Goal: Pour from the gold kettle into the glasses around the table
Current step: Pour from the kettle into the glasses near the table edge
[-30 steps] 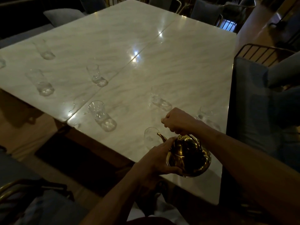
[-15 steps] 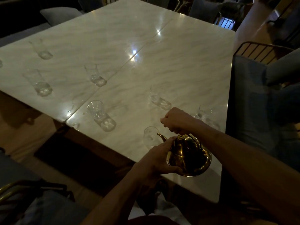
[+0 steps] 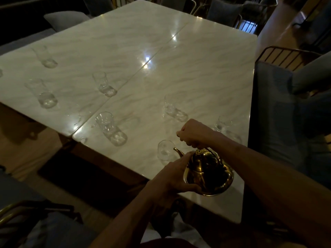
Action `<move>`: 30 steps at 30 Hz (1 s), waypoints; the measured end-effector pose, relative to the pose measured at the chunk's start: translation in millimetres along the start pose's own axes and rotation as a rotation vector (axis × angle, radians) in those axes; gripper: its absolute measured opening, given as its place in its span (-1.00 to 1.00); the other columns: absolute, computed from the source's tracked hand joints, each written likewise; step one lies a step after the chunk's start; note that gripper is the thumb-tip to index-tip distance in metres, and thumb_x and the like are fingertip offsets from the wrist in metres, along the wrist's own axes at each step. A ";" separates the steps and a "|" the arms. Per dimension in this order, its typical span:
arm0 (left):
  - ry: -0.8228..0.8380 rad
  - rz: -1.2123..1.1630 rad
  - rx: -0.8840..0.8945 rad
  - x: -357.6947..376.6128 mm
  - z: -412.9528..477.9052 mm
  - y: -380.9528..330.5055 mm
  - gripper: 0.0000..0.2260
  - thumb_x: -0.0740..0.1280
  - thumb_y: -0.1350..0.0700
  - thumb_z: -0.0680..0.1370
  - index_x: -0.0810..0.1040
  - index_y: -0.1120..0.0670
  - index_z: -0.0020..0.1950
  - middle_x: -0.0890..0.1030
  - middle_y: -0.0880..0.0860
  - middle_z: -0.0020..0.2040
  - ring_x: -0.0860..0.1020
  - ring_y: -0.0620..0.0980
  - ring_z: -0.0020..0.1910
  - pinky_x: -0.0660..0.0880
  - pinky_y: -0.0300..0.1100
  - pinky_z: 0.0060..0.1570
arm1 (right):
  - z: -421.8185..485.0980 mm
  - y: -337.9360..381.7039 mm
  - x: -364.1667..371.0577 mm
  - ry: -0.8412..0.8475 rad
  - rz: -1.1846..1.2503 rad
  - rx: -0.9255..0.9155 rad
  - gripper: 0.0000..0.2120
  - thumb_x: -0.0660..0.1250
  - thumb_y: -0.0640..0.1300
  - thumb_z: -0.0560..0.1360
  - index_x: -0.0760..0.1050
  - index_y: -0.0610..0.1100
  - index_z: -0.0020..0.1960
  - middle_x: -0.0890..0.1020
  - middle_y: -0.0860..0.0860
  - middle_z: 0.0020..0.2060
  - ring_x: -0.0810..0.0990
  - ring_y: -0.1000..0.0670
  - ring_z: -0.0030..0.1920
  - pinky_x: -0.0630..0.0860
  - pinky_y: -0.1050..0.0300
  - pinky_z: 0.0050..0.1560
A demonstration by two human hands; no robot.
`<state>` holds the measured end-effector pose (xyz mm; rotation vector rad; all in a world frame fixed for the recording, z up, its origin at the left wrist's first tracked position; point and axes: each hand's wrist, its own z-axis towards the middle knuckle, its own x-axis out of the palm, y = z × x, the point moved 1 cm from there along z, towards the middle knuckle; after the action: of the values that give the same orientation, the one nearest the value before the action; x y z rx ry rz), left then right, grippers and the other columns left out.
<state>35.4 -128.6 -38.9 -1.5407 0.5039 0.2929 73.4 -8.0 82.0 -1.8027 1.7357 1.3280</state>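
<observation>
The gold kettle (image 3: pixel 209 173) is near the table's front edge, tilted to the left. My right hand (image 3: pixel 194 133) is closed around its top handle. My left hand (image 3: pixel 172 178) presses against its left side, below the spout. The spout tip sits right at the rim of the nearest clear glass (image 3: pixel 164 151). Several other clear glasses stand on the marble table (image 3: pixel 188 72): one to the left front (image 3: pixel 107 127), one in the middle (image 3: pixel 172 109), one behind my right wrist (image 3: pixel 223 125), and others further left (image 3: pixel 103 84).
Two marble tops meet at a seam running front-left to back-right. A blue-cushioned chair (image 3: pixel 279 108) with a gold wire back stands close on the right. More chairs line the far side. A gold chair frame (image 3: pixel 21 210) is at the bottom left.
Hands, kettle and glasses keep nearly the same pose. The view has shifted slightly; the spout stays at the nearest glass.
</observation>
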 end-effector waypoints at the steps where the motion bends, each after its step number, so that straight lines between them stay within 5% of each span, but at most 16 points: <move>1: 0.001 -0.006 0.001 0.3 -0.5 0.0 -0.03 0.57 -0.14 0.35 0.02 -0.16 0.58 0.39 -0.13 0.47 0.34 -0.30 0.37 0.23 -0.51 0.24 | -0.2 -0.2 0.1 -0.001 0.000 -0.001 -0.65 0.26 -0.03 0.58 0.63 -0.32 -0.04 0.57 -0.14 -0.38 0.44 -0.01 -0.53 0.41 0.23 -0.50; 14: 0.005 -0.004 -0.027 1.1 -1.8 -2.4 0.00 0.57 -0.15 0.34 0.00 -0.16 0.59 0.39 -0.09 0.49 0.38 -0.07 0.45 0.37 -0.07 0.41 | -4.3 0.8 -0.4 0.003 0.004 -0.008 -0.65 0.25 -0.03 0.59 0.62 -0.32 -0.03 0.57 -0.13 -0.38 0.44 -0.01 -0.52 0.40 0.23 -0.49; 19: 0.009 0.002 -0.031 1.9 -2.4 -0.8 -0.01 0.57 -0.13 0.36 0.00 -0.13 0.60 0.38 -0.07 0.50 0.38 -0.07 0.45 0.35 -0.14 0.39 | -6.8 1.3 -0.5 0.013 0.009 -0.011 -0.65 0.25 -0.04 0.59 0.61 -0.33 -0.01 0.55 -0.13 -0.39 0.43 -0.01 -0.51 0.40 0.22 -0.49; 24: 0.006 -0.027 -0.011 2.0 -3.2 -1.3 -0.04 0.57 -0.10 0.37 0.03 -0.18 0.58 0.38 -0.09 0.49 0.34 -0.24 0.42 0.24 -0.49 0.28 | -7.5 0.2 -0.7 0.019 0.026 -0.015 -0.66 0.25 -0.07 0.59 0.61 -0.34 -0.02 0.56 -0.14 -0.39 0.44 -0.02 -0.52 0.39 0.24 -0.50; 27: 0.010 -0.035 -0.005 2.7 -3.7 -1.5 -0.04 0.57 -0.11 0.36 0.02 -0.19 0.58 0.38 -0.09 0.49 0.35 -0.16 0.45 0.33 -0.28 0.37 | -8.3 -0.6 -0.6 0.017 0.030 -0.016 -0.68 0.25 -0.08 0.58 0.61 -0.34 -0.03 0.57 -0.14 -0.39 0.46 -0.03 -0.50 0.41 0.23 -0.49; 30: 0.007 -0.015 -0.005 4.6 -3.3 -0.8 -0.02 0.58 -0.08 0.36 0.02 -0.15 0.59 0.38 -0.05 0.49 0.37 -0.10 0.45 0.31 -0.29 0.34 | -9.0 -0.9 -0.7 0.020 0.030 -0.013 -0.68 0.24 -0.09 0.59 0.61 -0.34 -0.01 0.57 -0.15 -0.37 0.45 -0.02 -0.50 0.41 0.23 -0.49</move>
<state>39.4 -132.5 -40.2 -1.5501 0.4972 0.2770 77.8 -14.2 87.0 -1.8099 1.7753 1.3398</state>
